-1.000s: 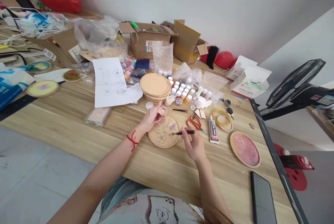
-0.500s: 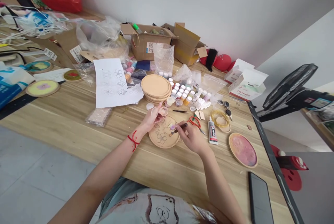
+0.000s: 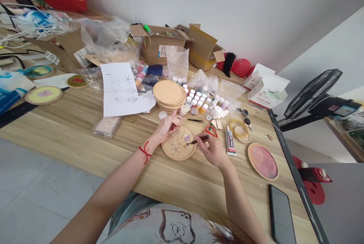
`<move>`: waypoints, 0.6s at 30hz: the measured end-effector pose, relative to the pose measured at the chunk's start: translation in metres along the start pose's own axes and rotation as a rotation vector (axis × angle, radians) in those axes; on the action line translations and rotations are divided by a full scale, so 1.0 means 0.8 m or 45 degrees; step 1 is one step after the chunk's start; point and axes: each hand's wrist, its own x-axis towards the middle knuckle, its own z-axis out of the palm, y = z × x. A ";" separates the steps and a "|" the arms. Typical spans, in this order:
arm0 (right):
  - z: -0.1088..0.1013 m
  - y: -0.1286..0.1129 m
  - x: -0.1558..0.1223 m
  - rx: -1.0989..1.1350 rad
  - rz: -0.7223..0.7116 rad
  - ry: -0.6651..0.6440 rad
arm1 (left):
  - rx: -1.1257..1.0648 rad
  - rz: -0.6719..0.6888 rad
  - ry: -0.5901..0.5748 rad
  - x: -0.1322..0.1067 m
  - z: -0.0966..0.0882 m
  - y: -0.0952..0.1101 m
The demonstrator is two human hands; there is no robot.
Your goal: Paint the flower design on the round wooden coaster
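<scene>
The left hand (image 3: 164, 128) is lightly pinching a small, fragile-looking cup (image 3: 177, 120), seemingly by its rim, while the right hand (image 3: 212, 152) is clamping a light, thin paintbrush (image 3: 200, 140) mid-handle, its tip over the stiff wooden disc (image 3: 182, 155) at that hand's nine o'clock.

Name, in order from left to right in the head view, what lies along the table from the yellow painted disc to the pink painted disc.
Yellow painted wooden disc → sheet of flower sketches → wooden disc with drawn flowers → B-7000 glue tube → pink painted wooden disc
</scene>
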 end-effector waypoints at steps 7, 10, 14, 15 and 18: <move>-0.002 0.000 -0.002 -0.031 -0.020 0.045 | -0.035 -0.023 0.012 0.000 -0.001 -0.002; -0.002 -0.001 -0.002 -0.031 -0.021 0.037 | -0.040 -0.029 0.019 0.002 -0.002 -0.003; -0.001 -0.003 -0.001 0.004 -0.012 0.022 | -0.041 -0.034 0.029 0.004 -0.004 -0.006; 0.000 -0.003 0.000 0.009 -0.008 0.021 | -0.040 -0.034 0.029 0.005 -0.004 -0.007; -0.001 -0.001 0.001 -0.020 -0.014 0.016 | -0.041 -0.033 0.028 0.006 -0.006 -0.007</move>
